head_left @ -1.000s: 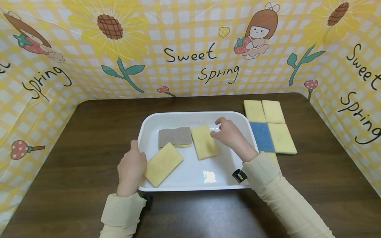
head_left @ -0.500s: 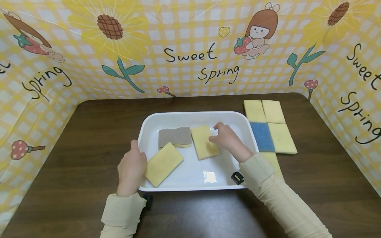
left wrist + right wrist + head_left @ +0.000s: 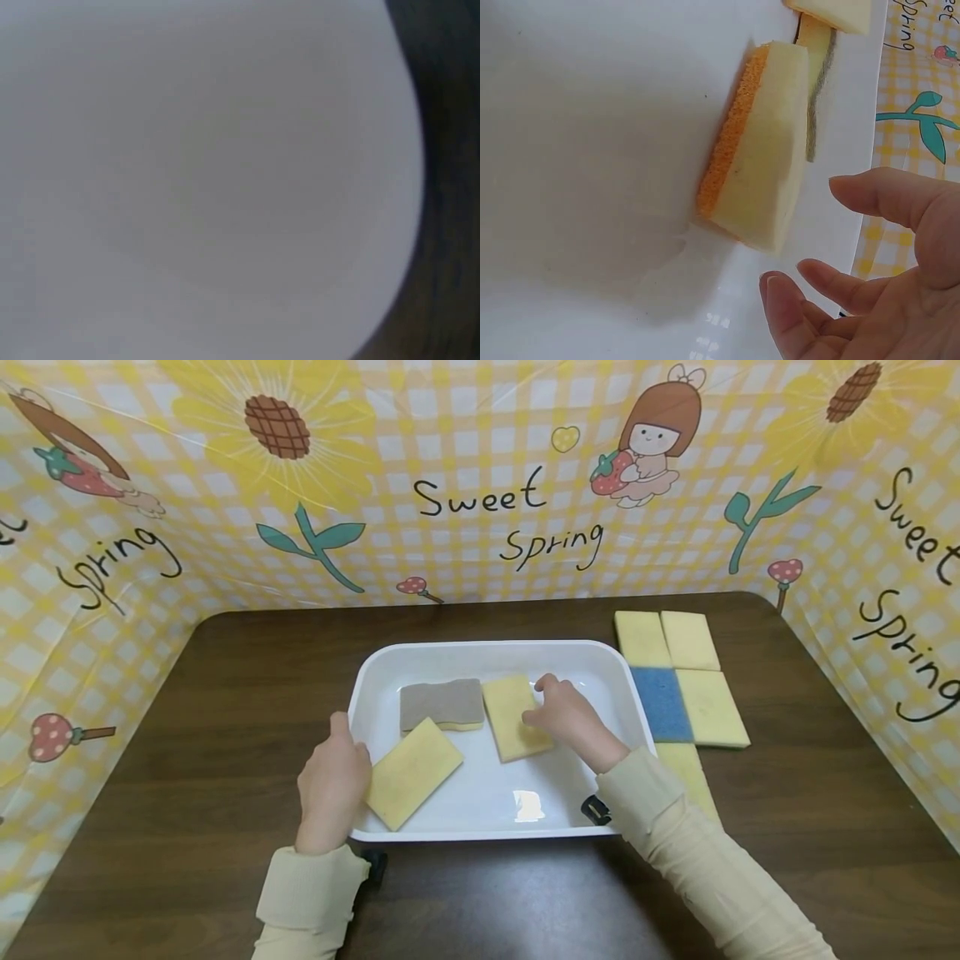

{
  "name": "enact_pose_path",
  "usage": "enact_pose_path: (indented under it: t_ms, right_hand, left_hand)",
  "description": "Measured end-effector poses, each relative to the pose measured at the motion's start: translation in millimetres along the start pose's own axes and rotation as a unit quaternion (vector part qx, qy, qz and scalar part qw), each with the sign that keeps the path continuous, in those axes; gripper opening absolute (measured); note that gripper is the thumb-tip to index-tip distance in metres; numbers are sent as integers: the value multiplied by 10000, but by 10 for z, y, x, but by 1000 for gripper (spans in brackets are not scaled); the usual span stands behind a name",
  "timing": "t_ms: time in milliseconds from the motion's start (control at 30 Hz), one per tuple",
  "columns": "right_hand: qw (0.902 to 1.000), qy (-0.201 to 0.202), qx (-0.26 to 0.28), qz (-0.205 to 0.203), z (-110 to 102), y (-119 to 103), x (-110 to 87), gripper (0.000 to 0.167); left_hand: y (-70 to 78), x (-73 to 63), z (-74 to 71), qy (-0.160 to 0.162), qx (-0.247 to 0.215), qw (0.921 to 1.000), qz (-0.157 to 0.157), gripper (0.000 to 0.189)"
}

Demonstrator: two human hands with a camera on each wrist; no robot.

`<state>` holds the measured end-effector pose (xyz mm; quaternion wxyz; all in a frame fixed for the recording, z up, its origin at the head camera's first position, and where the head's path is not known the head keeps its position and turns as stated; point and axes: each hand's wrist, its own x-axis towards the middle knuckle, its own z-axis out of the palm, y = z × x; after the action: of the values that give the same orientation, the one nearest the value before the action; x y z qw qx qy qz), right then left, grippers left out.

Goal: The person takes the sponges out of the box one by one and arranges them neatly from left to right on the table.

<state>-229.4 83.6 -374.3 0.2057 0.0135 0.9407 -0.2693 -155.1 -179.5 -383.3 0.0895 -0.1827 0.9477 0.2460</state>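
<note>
My left hand [image 3: 333, 781] grips the left rim of a white tray [image 3: 491, 653]; most of its fingers are hidden. In the left wrist view only the blurred white tray [image 3: 225, 180] shows. My right hand [image 3: 572, 717] hovers over the tray at the right side of a pale yellow sponge [image 3: 512, 718]. The right wrist view shows this right hand [image 3: 870, 277] with thumb and fingers spread apart, just off the sponge [image 3: 761, 150], whose side is orange. A second yellow sponge [image 3: 415, 774] leans near the left hand, and a grey-topped sponge [image 3: 441, 704] lies behind it.
On the dark wooden table [image 3: 247, 693], right of the tray, several yellow sponges [image 3: 712, 710] and a blue sponge [image 3: 662, 704] lie side by side. The right sleeve partly covers the nearest one. A patterned yellow cloth [image 3: 465, 552] stands around the table's back and sides.
My right hand has moved a little left and toward me, closer over the yellow sponge. The left hand and the tray have stayed put.
</note>
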Motion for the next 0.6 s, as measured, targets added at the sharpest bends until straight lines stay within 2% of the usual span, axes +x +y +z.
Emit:
enact_pose_path:
  t_ms: [200,600]
  right_hand:
    - [9999,-12,-78,101,33,-12,11,55]
    - [9997,-29,-257,16,81,-14,4,61]
  left_hand:
    - [0,1,-2,18,19,10000,35,45]
    - [-11,5,4,42,48,10000,74,43]
